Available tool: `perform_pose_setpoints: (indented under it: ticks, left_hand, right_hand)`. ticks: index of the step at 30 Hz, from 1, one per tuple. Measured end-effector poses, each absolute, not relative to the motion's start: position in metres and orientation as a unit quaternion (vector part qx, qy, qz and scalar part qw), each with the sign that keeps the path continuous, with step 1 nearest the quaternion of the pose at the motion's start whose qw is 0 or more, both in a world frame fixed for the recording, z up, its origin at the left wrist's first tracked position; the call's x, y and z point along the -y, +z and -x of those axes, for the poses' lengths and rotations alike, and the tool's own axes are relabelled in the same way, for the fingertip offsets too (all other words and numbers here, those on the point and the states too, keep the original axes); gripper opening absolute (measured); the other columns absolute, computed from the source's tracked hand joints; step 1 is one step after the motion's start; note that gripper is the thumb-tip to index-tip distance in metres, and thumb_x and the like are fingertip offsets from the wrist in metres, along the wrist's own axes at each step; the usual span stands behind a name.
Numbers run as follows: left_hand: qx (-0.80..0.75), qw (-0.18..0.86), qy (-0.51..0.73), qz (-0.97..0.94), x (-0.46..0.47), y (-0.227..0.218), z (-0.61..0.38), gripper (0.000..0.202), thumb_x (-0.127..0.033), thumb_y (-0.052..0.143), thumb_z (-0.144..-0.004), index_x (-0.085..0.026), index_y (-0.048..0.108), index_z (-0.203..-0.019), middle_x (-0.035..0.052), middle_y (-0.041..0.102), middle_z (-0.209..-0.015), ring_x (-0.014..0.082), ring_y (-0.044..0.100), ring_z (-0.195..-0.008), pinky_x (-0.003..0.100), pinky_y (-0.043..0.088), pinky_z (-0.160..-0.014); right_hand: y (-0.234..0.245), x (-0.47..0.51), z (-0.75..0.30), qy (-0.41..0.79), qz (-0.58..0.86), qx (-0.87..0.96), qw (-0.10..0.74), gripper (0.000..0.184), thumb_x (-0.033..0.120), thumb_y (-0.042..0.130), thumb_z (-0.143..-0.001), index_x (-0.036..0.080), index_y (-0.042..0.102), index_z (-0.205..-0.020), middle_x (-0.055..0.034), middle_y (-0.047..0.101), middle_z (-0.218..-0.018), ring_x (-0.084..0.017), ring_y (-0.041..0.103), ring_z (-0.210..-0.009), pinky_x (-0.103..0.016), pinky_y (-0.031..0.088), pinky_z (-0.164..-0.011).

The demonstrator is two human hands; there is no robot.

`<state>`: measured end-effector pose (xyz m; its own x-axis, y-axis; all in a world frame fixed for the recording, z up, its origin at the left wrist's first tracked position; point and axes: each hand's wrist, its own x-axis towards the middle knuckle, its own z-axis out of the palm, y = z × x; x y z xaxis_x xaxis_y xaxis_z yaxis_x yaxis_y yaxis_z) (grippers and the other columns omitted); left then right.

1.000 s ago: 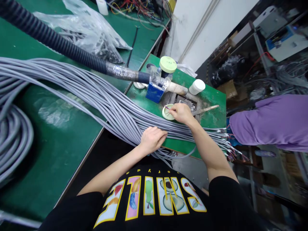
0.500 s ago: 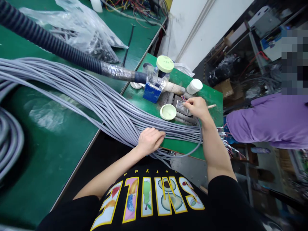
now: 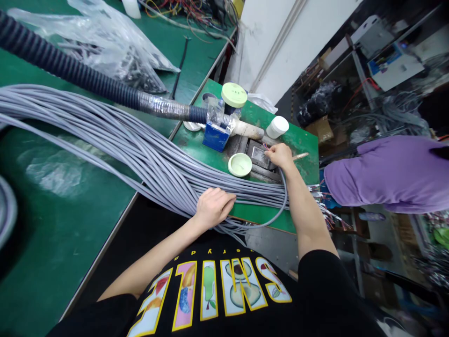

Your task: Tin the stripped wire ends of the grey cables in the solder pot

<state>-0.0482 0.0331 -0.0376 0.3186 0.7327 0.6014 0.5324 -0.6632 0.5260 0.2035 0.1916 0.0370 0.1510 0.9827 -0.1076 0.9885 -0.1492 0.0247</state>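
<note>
Far left we have the green bench mat (image 3: pixel 70 201), with a black corrugated hose (image 3: pixel 70 70) across its top and a clear plastic bag (image 3: pixel 112 47) of dark parts behind. Below the hose we mark the gray cable bundle (image 3: pixel 122 135), fanned wide at the left and narrowing toward the middle, where it crosses onto the small green table (image 3: pixel 305 140). The left hand (image 3: pixel 212 207) lies palm down on the bundle at that table's near edge. Its fingers are together and nearly flat over the strands, not wrapped around them as far as we can see. Past it, the hose's foil-taped end meets a blue box (image 3: pixel 213 136), with a pale green capped jar (image 3: pixel 234 95) behind. In front of the box sits a pale green round dish (image 3: pixel 240 164), just beside a dark metal tray (image 3: pixel 257 154). The right hand (image 3: pixel 280 155) is over that tray, fingertips pinched narrow on the end of a single gray cable (image 3: pixel 279 212) that loops up from the bundle. Thin coloured wire tips (image 3: pixel 265 146) poke toward the tray, and we cannot tell if they touch it. A white jar (image 3: pixel 277 127) stands just behind the hand, a thin stick (image 3: pixel 301 155) just right of it. The bundle's stripped ends (image 3: pixel 328 206) hang off the table's right edge, near a person in a purple top (image 3: pixel 382 173).
</note>
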Motion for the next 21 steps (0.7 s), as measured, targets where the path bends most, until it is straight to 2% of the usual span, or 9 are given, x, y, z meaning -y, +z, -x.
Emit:
perform_pose_setpoints:
  ticks: [6, 11, 17, 21]
  left_hand:
    - [-0.395, 0.133, 0.436, -0.798, -0.033, -0.038, 0.048, 0.014, -0.023, 0.051, -0.088, -0.021, 0.065, -0.091, 0.0011, 0.065, -0.068, 0.0137, 0.056, -0.064, 0.031, 0.031, -0.059]
    - [-0.396, 0.121, 0.439, -0.798, -0.033, -0.038, 0.048, 0.013, -0.023, 0.052, -0.087, -0.020, 0.065, -0.091, 0.0009, 0.065, -0.067, 0.0135, 0.055, -0.063, 0.031, 0.031, -0.059]
    - [-0.392, 0.126, 0.434, -0.801, -0.033, -0.039, 0.047, 0.014, -0.022, 0.051, -0.087, -0.020, 0.064, -0.091, 0.0010, 0.065, -0.067, 0.0139, 0.055, -0.064, 0.031, 0.031, -0.059]
    - [-0.399, 0.120, 0.417, -0.808, -0.033, -0.039, 0.048, 0.016, -0.024, 0.049, -0.089, -0.020, 0.065, -0.092, 0.0015, 0.064, -0.066, 0.0139, 0.055, -0.064, 0.031, 0.031, -0.060]
  right_hand:
    - [0.033, -0.194, -0.203, -0.040, -0.758, -0.649, 0.045, 0.026, 0.033, 0.057, -0.078, 0.015, 0.076, -0.084, -0.0126, 0.073, -0.087, -0.024, 0.066, -0.086, -0.029, 0.045, -0.073]
    - [0.037, -0.192, -0.206, -0.041, -0.759, -0.649, 0.026, 0.025, 0.033, 0.058, -0.077, 0.015, 0.075, -0.078, -0.0105, 0.071, -0.080, -0.022, 0.064, -0.080, -0.029, 0.042, -0.068]
    - [0.063, -0.171, -0.197, -0.117, -0.683, -0.717, -0.080, 0.030, 0.036, 0.056, -0.076, 0.013, 0.068, -0.061, -0.0004, 0.054, -0.053, -0.014, 0.049, -0.056, -0.026, 0.030, -0.054]
    - [0.070, -0.154, -0.170, -0.178, -0.589, -0.779, -0.118, 0.028, 0.035, 0.056, -0.076, 0.014, 0.067, -0.062, 0.0011, 0.054, -0.057, -0.011, 0.046, -0.056, -0.025, 0.030, -0.055]
